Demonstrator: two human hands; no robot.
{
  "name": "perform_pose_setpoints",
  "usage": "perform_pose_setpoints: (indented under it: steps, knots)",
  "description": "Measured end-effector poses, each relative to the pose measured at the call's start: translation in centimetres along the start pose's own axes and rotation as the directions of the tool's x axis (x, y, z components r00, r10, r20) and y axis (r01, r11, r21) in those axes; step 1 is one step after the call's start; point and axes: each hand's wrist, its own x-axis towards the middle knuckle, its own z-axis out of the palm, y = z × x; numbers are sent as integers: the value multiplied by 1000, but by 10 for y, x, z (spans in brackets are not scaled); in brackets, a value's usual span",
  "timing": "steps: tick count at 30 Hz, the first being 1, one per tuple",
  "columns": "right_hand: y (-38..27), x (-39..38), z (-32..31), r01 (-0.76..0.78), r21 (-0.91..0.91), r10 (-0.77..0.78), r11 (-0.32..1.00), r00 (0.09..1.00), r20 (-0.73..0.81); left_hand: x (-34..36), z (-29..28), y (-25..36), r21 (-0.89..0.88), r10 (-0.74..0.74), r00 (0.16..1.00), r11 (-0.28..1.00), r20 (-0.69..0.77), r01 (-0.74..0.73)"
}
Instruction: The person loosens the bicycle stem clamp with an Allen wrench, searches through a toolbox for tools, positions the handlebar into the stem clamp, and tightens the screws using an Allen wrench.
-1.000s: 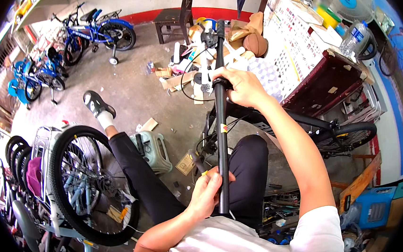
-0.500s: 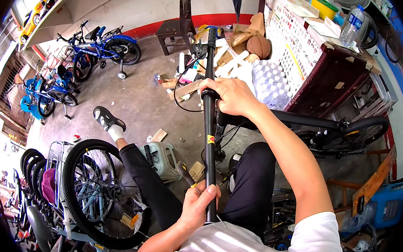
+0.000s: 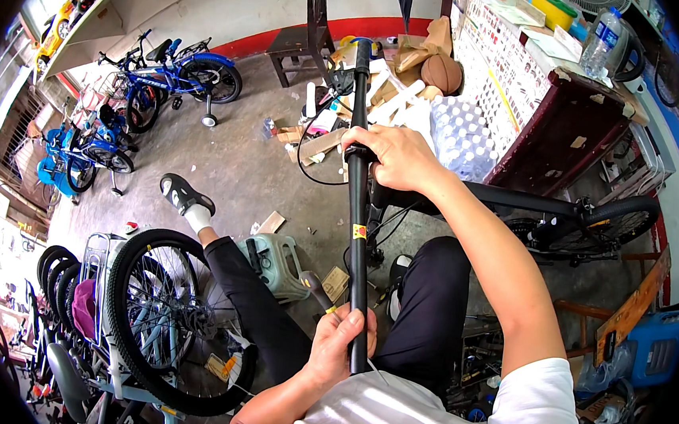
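Note:
A black bicycle handlebar (image 3: 358, 253) runs lengthwise in front of me, its near end close to my white shirt. My left hand (image 3: 339, 341) is closed around that near end. A tool that looks like a screwdriver (image 3: 316, 290), with a dark handle and yellow collar, sticks out above the same hand; a thin shaft shows below it. My right hand (image 3: 395, 159) is closed over the middle of the bar, at the stem, its thumb side hidden. A black grip (image 3: 363, 58) covers the far end. Behind the bar, the black bicycle frame (image 3: 516, 202) reaches right to its rear wheel.
A pale green plastic stool (image 3: 279, 267) stands between my legs and the bar. Left are a bicycle wheel (image 3: 120, 314) and small blue bicycles (image 3: 166, 79). Cardboard scraps (image 3: 321, 147) and a basketball (image 3: 441, 75) lie ahead, beside a dark red cabinet (image 3: 561, 138).
The view has shifted slightly, moving the handlebar a little to the right in the picture. Both hands keep the same hold on it.

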Motion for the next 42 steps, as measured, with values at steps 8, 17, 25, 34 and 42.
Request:
perform_pose_setpoints:
  steps: [8, 17, 25, 34, 42]
  knots:
    - [-1, -2, -1, -11, -17, 11, 1000, 1000, 12, 4, -5, -9, -97, 33, 994, 995, 107, -22]
    - [-9, 2, -3, -59, -19, 60, 998, 997, 43, -3, -19, -11, 126, 60, 997, 991, -49, -54]
    - [-2, -3, -3, -76, -53, 79, 996, 994, 69, 24, -106, 9, 560, 243, 868, 827, -434, 48]
    - [-10, 8, 1, -18, 21, 17, 1000, 999, 34, 106, -84, 137, 432, 713, 602, 699, -361, -569]
    - [-12, 6, 3, -42, 94, 38, 995, 998, 45, 192, -64, 129, 215, 725, 602, 681, -334, -700]
